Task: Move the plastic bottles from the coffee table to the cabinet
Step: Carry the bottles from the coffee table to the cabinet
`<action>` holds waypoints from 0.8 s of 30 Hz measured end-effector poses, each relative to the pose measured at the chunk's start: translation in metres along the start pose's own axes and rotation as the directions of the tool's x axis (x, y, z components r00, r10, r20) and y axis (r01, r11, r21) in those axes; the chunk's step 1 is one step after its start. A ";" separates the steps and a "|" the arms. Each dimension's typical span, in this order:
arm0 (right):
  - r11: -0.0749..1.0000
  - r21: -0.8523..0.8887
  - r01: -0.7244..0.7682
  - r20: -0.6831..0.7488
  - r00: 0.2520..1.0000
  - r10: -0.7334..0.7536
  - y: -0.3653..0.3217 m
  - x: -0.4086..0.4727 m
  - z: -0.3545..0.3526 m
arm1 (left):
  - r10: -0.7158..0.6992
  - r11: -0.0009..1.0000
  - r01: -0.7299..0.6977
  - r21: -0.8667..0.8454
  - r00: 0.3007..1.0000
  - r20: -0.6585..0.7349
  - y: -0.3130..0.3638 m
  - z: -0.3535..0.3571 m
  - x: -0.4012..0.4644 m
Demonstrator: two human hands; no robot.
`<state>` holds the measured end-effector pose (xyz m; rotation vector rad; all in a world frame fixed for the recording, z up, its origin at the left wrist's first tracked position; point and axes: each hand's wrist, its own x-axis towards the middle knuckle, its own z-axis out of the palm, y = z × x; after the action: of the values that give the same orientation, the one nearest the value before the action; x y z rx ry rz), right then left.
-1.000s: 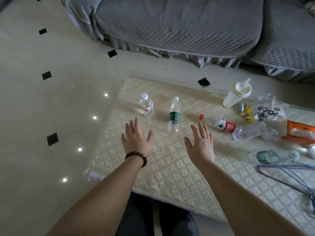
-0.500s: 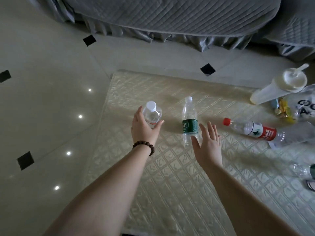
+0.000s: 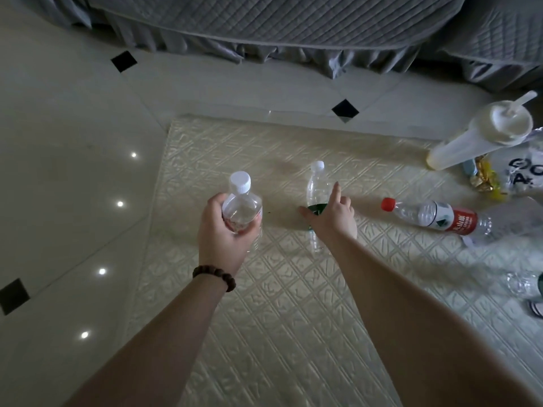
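Observation:
My left hand (image 3: pixel 223 239), with a bead bracelet on the wrist, is shut on a small clear bottle (image 3: pixel 242 210) with a white cap and holds it above the cream-patterned coffee table (image 3: pixel 293 304). A tall bottle with a green label (image 3: pixel 316 186) stands upright on the table. My right hand (image 3: pixel 335 218) is at its label, thumb on the left side and index finger on the right, fingers still apart. A red-capped, red-label bottle (image 3: pixel 435 215) lies on its side to the right. Another clear bottle (image 3: pixel 523 284) lies at the right edge. No cabinet is in view.
A white tumbler with a straw (image 3: pixel 476 139) stands at the back right, beside gold wrappers (image 3: pixel 484 177) and a printed plastic bag (image 3: pixel 526 171). A grey quilted sofa (image 3: pixel 293 22) runs behind the table. Glossy tiled floor (image 3: pixel 73 171) lies to the left.
My left hand closed on the small bottle and lifted it off the table. My right hand moved forward to the green-label bottle. The camera moved closer to the table.

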<state>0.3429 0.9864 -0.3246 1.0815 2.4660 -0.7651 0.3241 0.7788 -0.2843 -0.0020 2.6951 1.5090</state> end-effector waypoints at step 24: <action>0.936 0.277 0.217 -0.334 0.935 -0.118 0.018 -0.206 -0.231 | 0.151 0.988 -0.152 0.000 0.986 0.062 0.212 -0.062 -0.082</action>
<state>0.4699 1.0179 -0.0437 1.1851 2.8018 -1.1461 0.3970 0.8344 -0.0676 0.2517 2.7040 1.5134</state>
